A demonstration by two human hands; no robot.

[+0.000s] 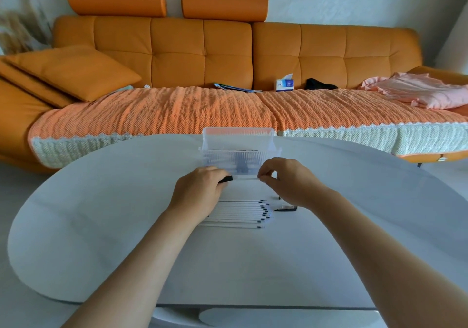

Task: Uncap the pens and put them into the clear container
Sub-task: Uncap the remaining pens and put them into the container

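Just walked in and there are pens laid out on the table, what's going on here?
A person holds one pen crosswise just before the clear container: the left hand grips its black end, the right hand pinches the other end. More pens lie in a row on the white table under the hands, a loose cap to their right.

Single head-worn view, facing forward and down, table close, sofa beyond
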